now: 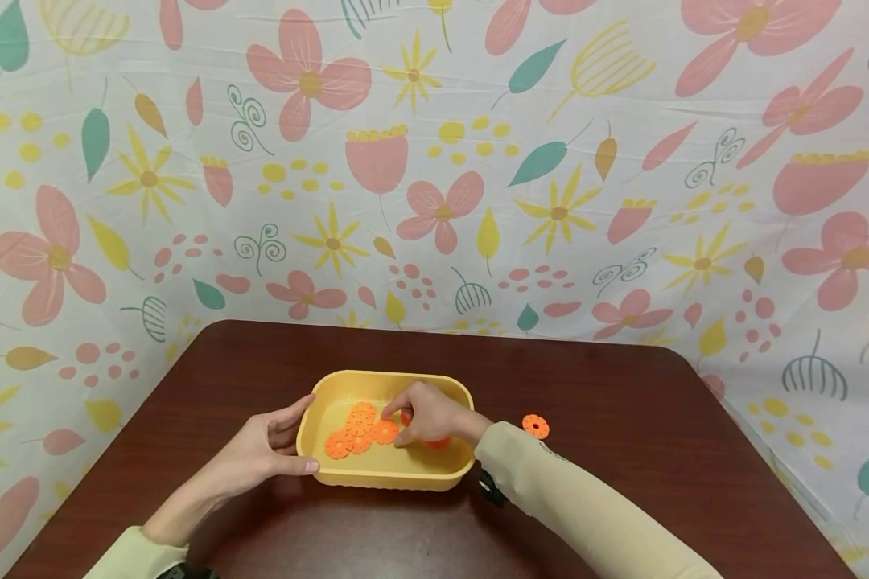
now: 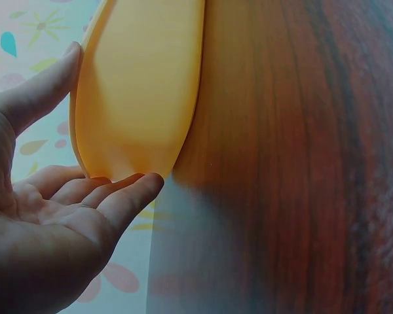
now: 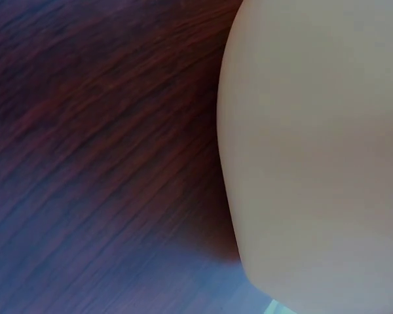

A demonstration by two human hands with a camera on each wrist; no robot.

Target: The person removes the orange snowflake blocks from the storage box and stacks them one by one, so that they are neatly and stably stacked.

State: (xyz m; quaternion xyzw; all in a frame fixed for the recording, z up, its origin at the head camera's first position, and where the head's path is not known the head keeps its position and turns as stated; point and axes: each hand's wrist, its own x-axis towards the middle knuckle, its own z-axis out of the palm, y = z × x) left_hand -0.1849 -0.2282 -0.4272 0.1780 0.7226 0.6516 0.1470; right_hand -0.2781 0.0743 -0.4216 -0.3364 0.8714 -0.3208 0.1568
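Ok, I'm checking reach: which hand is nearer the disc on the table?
Right. The right hand is in the tray, left of the disc; the left hand holds the tray's left end, farther.

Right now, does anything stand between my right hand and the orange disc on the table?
Yes: the right wall of the yellow tray. Your right hand reaches inside it, while the notched orange disc lies on the table outside that wall. I see no other object between them.

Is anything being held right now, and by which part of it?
The yellow tray, by its left end, in the left grip. The right grip is at the orange discs inside; whether it pinches one cannot be told.
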